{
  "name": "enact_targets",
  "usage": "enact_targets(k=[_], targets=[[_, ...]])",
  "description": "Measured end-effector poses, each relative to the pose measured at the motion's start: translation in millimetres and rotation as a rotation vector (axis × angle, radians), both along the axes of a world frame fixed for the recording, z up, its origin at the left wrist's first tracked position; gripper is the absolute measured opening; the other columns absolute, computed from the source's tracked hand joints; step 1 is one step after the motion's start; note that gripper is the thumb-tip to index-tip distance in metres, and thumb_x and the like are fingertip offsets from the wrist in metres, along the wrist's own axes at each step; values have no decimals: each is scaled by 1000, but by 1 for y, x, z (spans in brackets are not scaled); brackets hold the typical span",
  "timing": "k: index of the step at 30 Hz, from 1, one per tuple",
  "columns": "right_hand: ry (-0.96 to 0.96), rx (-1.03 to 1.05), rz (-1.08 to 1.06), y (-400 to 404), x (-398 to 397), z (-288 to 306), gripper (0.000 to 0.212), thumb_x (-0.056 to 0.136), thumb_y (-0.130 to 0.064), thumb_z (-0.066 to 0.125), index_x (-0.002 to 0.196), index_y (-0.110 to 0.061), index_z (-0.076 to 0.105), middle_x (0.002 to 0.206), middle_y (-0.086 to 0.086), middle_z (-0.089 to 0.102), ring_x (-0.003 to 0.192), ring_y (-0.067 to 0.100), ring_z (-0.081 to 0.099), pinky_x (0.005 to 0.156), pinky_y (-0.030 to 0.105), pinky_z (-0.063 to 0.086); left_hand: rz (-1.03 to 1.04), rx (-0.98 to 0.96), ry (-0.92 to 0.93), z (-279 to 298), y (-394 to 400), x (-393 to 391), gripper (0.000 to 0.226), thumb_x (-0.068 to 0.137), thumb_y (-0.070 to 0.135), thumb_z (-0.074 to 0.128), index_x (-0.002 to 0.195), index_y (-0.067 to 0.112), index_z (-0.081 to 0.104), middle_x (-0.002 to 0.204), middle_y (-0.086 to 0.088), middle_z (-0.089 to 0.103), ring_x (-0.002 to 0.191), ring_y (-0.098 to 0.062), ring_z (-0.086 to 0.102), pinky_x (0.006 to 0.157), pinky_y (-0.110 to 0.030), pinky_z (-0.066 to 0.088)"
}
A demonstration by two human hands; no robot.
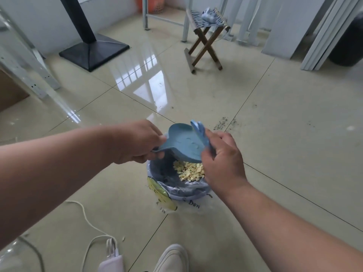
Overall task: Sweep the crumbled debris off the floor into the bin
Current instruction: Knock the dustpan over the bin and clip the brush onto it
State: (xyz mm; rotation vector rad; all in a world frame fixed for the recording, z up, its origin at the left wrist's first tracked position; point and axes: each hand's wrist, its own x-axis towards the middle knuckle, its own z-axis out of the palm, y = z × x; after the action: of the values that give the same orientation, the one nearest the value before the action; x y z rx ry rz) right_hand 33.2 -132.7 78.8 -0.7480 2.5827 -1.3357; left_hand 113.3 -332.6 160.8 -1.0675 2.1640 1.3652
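Note:
A small bin (191, 195) lined with a clear plastic bag stands on the tiled floor just ahead of my foot. Pale yellow crumbled debris (189, 170) lies inside it. My left hand (137, 142) grips the handle of a blue dustpan (184, 144), which is tipped over the bin's mouth. My right hand (220, 160) holds a small blue hand brush (202, 134) against the pan's right edge; its bristles are hidden. Dark specks of dust (222, 123) lie on the floor beyond the bin.
A white cable and charger (110, 254) lie on the floor at lower left beside my shoe (172, 258). Farther off stand a wooden folding stool (206, 42), a black stand base (94, 50), a metal frame (25, 75) at left and white panels (318, 36) at right.

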Motion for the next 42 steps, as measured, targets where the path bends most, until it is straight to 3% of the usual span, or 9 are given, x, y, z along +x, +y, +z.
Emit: enact_targets(k=[3,7,14,17,29,34,37,39,42], targets=[[254,98,85,15,-7,15,55,92,-9,58,142,-33,61,136,0,56,121,23,51,98,34,48,108,273,122,-11,20,-6,35,113,20,45,94,3,68,66,-9,59,49,-15,41,42,-22,30],[419,227,89,41,-25,25,49,89,-8,63,133,-28,69,130,5,62,114,31,55,86,41,55,131,378,209,-30,57,-12,34,113,17,43,92,5,66,64,-9,59,42,-14,41,43,-21,32],[363,238,54,105,-41,33,36,84,-1,67,111,-22,79,118,4,70,111,29,60,94,32,50,122,598,326,-29,101,-33,34,106,-5,41,120,-3,73,109,-26,78,75,-28,60,73,-39,47],[340,223,8,143,-52,53,37,84,-2,68,114,-20,78,123,4,69,116,27,60,100,28,43,74,658,406,-12,126,-51,34,109,-1,41,124,-8,70,121,-33,73,71,-26,64,67,-36,47],[442,341,-311,328,-78,171,41,89,-25,58,125,-14,74,141,10,62,134,27,52,116,35,37,-213,926,580,73,316,-130,32,109,10,50,132,-4,67,131,-31,67,76,-24,70,67,-30,51],[445,335,-451,378,-79,179,48,93,-30,60,140,-22,63,161,5,41,151,19,29,125,37,18,-163,968,548,72,392,-140,58,103,-1,57,157,9,37,127,-21,74,88,-31,77,75,-36,55],[247,67,-750,383,-73,165,67,93,-31,65,155,-24,39,166,1,26,153,17,21,123,37,23,-159,1005,511,58,425,-142,63,105,-1,55,162,13,31,132,-15,73,106,-31,78,84,-37,60],[-62,-141,-934,380,-73,149,78,91,-39,65,158,-28,27,161,0,35,147,20,37,112,39,40,-167,1026,473,44,438,-142,57,106,0,55,159,16,40,131,-12,74,107,-25,77,90,-38,60],[-485,-474,-1067,373,-74,118,49,88,-39,68,133,-24,56,115,0,74,97,23,73,74,38,59,-302,926,405,15,448,-135,38,104,3,56,134,21,70,117,-4,77,95,-14,72,89,-34,57]])
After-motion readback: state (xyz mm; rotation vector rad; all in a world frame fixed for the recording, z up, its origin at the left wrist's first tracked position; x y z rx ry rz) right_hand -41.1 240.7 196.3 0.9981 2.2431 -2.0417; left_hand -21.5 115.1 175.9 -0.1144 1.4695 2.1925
